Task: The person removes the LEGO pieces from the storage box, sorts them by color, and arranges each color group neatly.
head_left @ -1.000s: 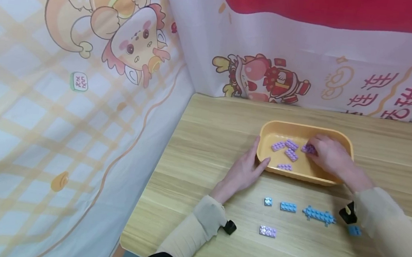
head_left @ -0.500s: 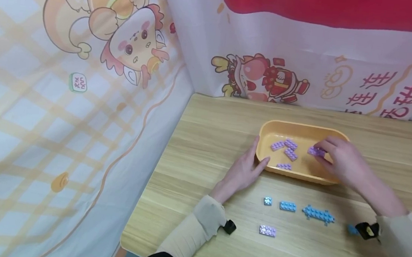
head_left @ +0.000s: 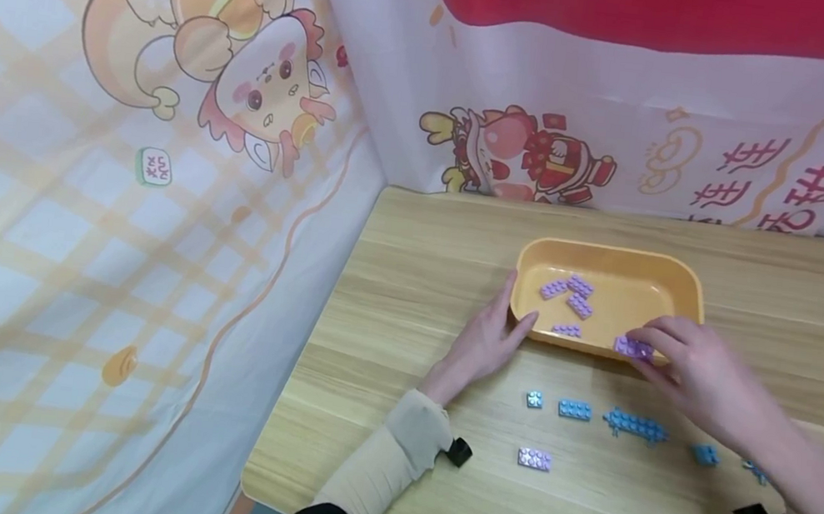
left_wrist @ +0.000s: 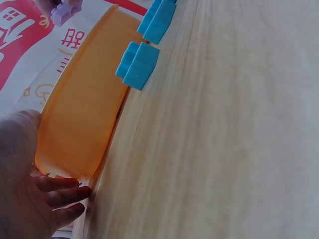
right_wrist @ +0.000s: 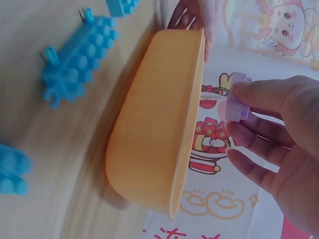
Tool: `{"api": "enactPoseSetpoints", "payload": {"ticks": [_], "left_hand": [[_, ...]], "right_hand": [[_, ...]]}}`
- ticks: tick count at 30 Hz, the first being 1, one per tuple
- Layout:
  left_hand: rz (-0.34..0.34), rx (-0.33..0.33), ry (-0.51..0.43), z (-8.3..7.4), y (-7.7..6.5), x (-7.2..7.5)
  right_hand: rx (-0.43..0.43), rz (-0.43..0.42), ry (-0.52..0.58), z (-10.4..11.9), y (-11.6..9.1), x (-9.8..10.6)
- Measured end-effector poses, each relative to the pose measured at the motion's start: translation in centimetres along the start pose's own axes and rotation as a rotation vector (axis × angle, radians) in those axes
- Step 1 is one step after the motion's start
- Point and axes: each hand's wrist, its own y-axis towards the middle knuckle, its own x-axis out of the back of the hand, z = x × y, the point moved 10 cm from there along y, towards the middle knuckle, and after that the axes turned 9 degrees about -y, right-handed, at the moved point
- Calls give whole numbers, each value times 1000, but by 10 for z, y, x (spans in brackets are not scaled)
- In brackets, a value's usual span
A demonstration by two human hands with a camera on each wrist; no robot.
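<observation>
Fingertips of the right hand point(head_left: 701, 379) are pinching a purple brick point(head_left: 633, 348) above the yellow tray's point(head_left: 691, 274) near rim, the left hand point(head_left: 481, 346) is lying relaxed against its left end, and lifting clear of that rim looks wise.

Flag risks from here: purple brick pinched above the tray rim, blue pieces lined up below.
1. The right hand pinches the small purple plastic brick only at its fingers' tips; it could slip and fall onto the wooden table.
2. Bringing it down may bump the long blue brick assembly.
3. The left hand only touches the orange plastic tray; it could slide.
</observation>
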Motion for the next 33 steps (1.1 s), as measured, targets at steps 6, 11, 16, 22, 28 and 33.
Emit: {"api": "enactPoseSetpoints", "payload": {"ticks": [6, 11, 16, 22, 28, 33], "left_hand": [[-2, -7, 5, 0, 0, 0], [-4, -9, 14, -1, -1, 0], [0, -11, 13, -2, 0, 0], [4, -20, -5, -3, 0, 0], [4, -19, -5, -2, 0, 0], [3, -11, -5, -2, 1, 0]], "right_hand": [[11, -19, 23, 10, -20, -3], [27, 7, 18, 27, -33, -10], [54, 13, 29, 46, -49, -21], [73, 14, 60, 68, -68, -37], [29, 101, 58, 79, -79, -52], [-12, 182, 68, 85, -85, -61]]}}
